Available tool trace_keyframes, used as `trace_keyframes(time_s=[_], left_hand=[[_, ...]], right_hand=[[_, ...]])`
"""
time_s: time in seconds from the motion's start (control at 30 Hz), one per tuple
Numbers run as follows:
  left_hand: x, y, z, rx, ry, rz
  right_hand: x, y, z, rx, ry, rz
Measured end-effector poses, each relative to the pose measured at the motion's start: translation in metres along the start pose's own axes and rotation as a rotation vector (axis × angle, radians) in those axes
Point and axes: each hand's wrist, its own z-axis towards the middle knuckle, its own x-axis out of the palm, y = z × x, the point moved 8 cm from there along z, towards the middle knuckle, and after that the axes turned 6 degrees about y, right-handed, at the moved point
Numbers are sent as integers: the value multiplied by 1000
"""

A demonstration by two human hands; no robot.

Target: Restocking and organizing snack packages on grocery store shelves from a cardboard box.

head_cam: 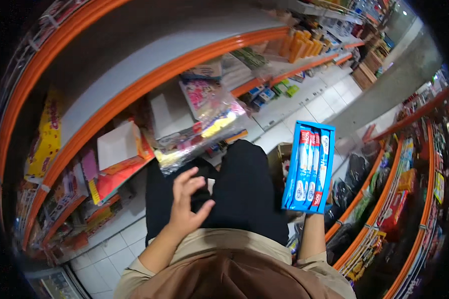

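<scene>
A blue open-topped box [309,167] is held up to the right of my knees. Several slim blue, white and red packets [309,164] stand in a row inside it. My right hand [315,219] supports the box from below and behind; the box hides most of its fingers. Above my lap, my left hand [189,198] is raised with its fingers apart and slightly curled, holding nothing. Beyond it, on the low shelf, lies a stack wrapped in clear plastic [205,138]. An open white carton [119,146] sits left of that stack.
Orange-edged shelves [142,88] curve along the left, with a yellow carton [45,144] at the far left. Racks of packaged goods [394,209] stand close on my right. A grey pillar [378,89] rises ahead. A cardboard box [283,157] is partly hidden behind the blue box.
</scene>
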Motion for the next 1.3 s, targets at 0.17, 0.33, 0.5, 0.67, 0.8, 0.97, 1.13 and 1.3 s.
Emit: trace_keyframes(time_s=[0.17,0.33,0.5,0.67,0.8,0.97,1.13,1.3], left_hand=[[26,68,-16,-467,-106,-584],[29,96,-26,-534,-123,-501],[31,88,-22,-560,-115,-451],[28,97,-26,-600,-138,-393],[35,97,-16,-559,-120,-391],[34,96,-9,-525,-132,-438],[8,85,-14,-459,-212,-438],[-31,70,-16,-337,-337,-438]], right_hand=[[-179,69,-81,-128,-579,-227],[-268,48,-94,340,-939,-521],[-330,11,-46,513,-841,-936],[-304,-12,-29,853,-1085,-1528],[-273,14,-38,830,-1201,-1991],[-237,44,-61,401,-1184,-2307],[-204,88,-77,311,-1210,-1959],[-147,91,-50,-59,-819,-557]])
